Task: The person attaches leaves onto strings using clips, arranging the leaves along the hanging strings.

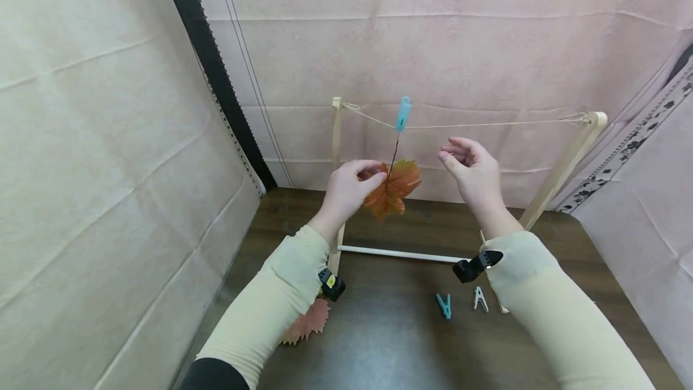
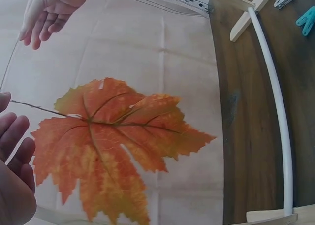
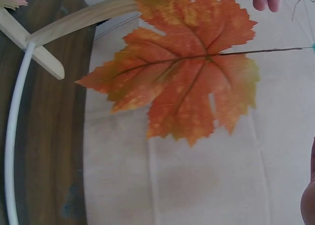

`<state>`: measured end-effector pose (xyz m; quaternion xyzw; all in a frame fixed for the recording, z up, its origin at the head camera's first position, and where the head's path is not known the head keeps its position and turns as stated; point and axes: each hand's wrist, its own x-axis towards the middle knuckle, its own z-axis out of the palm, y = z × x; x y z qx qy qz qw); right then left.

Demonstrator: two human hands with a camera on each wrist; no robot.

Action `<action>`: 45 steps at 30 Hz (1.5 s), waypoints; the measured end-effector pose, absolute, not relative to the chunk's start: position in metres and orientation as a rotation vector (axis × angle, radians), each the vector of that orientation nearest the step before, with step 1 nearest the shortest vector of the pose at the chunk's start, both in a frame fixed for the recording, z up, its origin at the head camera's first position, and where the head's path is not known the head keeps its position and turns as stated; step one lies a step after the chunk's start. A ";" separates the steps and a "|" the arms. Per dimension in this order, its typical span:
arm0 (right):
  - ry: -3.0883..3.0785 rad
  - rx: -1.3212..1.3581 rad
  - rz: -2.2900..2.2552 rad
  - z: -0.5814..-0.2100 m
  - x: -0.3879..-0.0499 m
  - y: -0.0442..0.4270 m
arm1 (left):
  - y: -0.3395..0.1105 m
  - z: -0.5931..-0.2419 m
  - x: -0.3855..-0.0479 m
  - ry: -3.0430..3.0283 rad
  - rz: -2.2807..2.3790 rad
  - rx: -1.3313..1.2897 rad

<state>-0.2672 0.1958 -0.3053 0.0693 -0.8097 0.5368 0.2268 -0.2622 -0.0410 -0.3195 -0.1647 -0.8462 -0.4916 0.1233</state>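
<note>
Above a wooden counter (image 1: 390, 333), an orange maple leaf (image 1: 400, 184) hangs by its thin stem (image 1: 396, 150) from a blue clothespin (image 1: 403, 114) clipped to the string (image 1: 487, 124) of a wooden frame (image 1: 563, 167). We see the left hand (image 1: 352, 188) just beside the leaf, its fingers bent loosely with a gap before the thumb; the wrist views show no grip on leaf or stem. The right hand (image 1: 475, 173) hovers below the string, to the right of the leaf, thumb and fingers near each other with nothing between them.

To settle the hanging leaf well, we judge, both hands should draw away slowly, so that no fingertip snags a lobe or sets the string swaying. If the stem looks twisted, we would turn it lightly near the leaf's base; should the clip seem weak, we would pinch the clothespin and seat the stem deeper between its jaws, a hand under the leaf.

On the counter lie a teal clothespin (image 1: 444, 306) and a pale grey clothespin (image 1: 479, 299), near each other; a pink leaf (image 1: 307, 322) shows partly behind the left sleeve (image 1: 271, 303).
</note>
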 end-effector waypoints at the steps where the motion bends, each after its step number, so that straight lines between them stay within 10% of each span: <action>1: -2.233 0.186 1.484 -0.309 -0.267 0.196 | -0.040 -0.322 -0.262 -2.470 -1.430 -0.484; 45: -2.481 -0.095 1.536 -0.461 -0.249 0.216 | -0.065 -0.446 -0.255 -2.685 -1.450 -0.346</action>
